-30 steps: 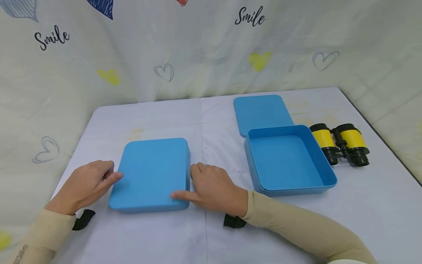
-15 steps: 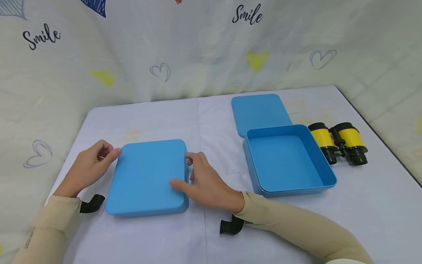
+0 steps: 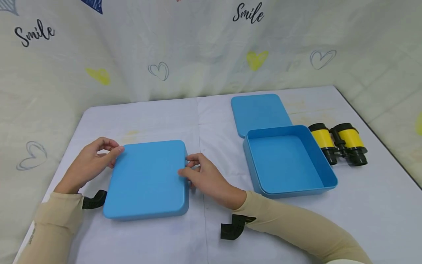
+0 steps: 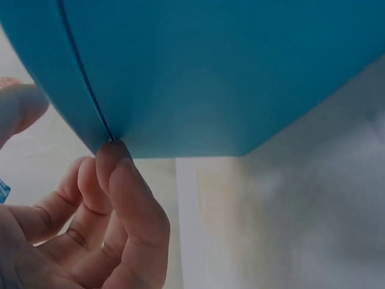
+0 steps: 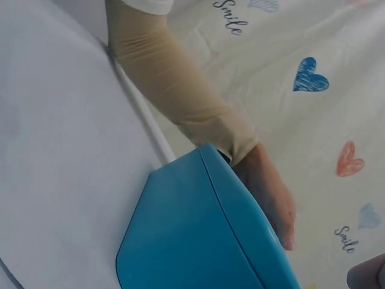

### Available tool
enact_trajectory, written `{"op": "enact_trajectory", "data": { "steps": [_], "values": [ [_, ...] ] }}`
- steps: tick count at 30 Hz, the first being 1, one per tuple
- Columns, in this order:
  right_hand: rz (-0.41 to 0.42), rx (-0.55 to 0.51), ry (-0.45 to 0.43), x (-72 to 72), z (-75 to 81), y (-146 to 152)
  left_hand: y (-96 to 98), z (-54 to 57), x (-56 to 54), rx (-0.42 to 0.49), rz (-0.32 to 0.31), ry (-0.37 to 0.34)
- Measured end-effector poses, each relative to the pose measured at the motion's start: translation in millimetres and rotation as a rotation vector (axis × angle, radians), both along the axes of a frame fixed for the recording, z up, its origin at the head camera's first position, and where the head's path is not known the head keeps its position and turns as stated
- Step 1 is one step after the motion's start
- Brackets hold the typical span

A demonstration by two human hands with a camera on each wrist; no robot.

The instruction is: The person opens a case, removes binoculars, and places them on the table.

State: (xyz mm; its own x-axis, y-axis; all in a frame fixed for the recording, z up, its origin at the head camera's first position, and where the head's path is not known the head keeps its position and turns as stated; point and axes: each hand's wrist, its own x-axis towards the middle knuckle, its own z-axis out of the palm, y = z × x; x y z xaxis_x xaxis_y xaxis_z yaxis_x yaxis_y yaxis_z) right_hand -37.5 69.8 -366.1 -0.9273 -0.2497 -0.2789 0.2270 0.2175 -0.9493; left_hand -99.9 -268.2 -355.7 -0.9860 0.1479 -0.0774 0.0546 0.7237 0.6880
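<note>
the closed blue box is at the left part of the white-covered tabletop. its cover is on, and in the left wrist view a thin seam runs between cover and body; what is inside cannot be seen. the left hand has its grip at the far left corner of this box: the thumb lies at the upper edge, and the fingers are bent at the side, with one fingertip at the seam. the right hand has a narrow grip on the right edge, the thumb on top and the fingers bent against the side. farther to the right stands the open blue box, whose inner floor and walls are in plain view. behind it lies a flat blue lid, its near part hidden by this open box. the yellow and black binoculars are just beside the open box, on its right; whether they touch, i cannot tell.
</note>
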Motion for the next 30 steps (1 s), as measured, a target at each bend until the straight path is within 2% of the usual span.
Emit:
{"op": "enact_trajectory", "data": {
  "steps": [4, 9, 15, 20, 30],
  "values": [
    [-0.019, -0.035, -0.043, -1.6, 0.7, -0.8, -0.6, -2.2, 1.7, -0.001, 0.023, -0.024],
    [-0.018, -0.073, -0.058, -2.7, 1.5, 0.9, -0.9, -2.2, 2.0, -0.007, 0.009, -0.058],
    [-0.018, -0.126, -0.087, -5.8, 0.8, 4.8, -3.9, 2.0, 1.2, 0.004, -0.046, -0.166],
    [-0.013, -0.184, -0.098, -7.2, 0.6, 6.7, -9.1, 7.9, 4.2, -0.010, -0.062, -0.232],
    [-0.038, -0.208, -0.112, -6.0, 3.7, 9.6, -9.8, 10.7, 5.2, 0.000, -0.072, -0.269]
  ]
}}
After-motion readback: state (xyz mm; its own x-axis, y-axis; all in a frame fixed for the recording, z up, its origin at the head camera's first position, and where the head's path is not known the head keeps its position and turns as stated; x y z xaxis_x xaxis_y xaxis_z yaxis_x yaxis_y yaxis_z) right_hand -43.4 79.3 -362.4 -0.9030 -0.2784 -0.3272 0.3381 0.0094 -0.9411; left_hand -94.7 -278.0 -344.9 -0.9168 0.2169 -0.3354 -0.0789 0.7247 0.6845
